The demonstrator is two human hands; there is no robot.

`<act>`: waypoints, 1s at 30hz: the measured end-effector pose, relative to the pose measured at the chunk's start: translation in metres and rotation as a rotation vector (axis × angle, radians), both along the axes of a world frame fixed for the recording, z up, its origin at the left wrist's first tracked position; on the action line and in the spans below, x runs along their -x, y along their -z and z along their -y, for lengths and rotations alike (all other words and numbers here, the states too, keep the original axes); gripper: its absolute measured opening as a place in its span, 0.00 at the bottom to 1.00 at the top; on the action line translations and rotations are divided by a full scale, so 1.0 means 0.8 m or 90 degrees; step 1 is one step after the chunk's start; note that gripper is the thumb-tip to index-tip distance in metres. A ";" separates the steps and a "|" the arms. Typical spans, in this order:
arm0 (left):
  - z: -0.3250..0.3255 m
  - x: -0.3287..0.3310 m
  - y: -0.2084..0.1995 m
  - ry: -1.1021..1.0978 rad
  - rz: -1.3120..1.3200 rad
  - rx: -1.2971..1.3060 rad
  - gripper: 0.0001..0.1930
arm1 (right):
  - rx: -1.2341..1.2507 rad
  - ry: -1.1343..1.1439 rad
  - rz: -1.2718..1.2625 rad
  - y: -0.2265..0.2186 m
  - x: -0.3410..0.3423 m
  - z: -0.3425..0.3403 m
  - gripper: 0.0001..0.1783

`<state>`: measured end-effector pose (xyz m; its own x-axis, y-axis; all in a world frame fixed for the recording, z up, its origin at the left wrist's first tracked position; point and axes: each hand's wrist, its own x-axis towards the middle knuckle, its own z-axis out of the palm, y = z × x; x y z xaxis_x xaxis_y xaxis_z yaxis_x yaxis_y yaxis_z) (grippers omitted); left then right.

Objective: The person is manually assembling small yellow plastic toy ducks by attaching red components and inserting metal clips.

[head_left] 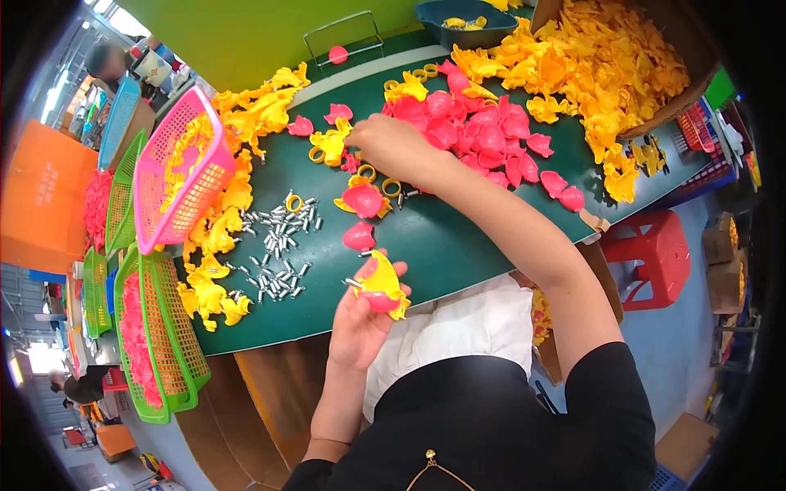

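My left hand (360,323) is closed round a yellow plastic piece (383,272) joined to a pink shell, just in front of the table edge. A small silver pin (354,283) sticks out at its left side. Across the table, my right hand (393,147) has its fingers bent down beside another yellow piece (330,143) with rings and some small pink bits. What those fingertips pinch, if anything, is hidden. Between my hands lie a pink shell on a yellow piece (363,199), a loose pink shell (359,236) and yellow rings (391,188).
Pink shells (490,139) are heaped beyond my right forearm. Many yellow pieces spill from a cardboard box (655,123) at the far right. Silver pins (282,233) are scattered on the green table (426,237). Pink (151,196) and green baskets (176,352) stand left; a red stool (659,258), right.
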<state>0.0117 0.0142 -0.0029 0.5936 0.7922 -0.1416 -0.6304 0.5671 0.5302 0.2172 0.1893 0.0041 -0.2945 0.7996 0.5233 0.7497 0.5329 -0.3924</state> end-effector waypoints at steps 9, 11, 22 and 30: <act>0.033 -0.007 0.016 0.138 -0.019 0.012 0.43 | 0.087 0.041 -0.152 -0.036 0.027 0.049 0.13; 0.043 -0.016 0.023 0.190 -0.024 0.024 0.42 | 0.192 -0.214 -0.288 -0.065 0.066 0.089 0.11; 0.044 -0.023 0.008 0.234 -0.027 -0.017 0.44 | 0.187 0.411 0.093 -0.063 -0.172 0.020 0.16; 0.015 -0.013 0.009 0.141 -0.032 -0.067 0.45 | 0.230 0.226 -0.240 -0.075 -0.164 0.072 0.19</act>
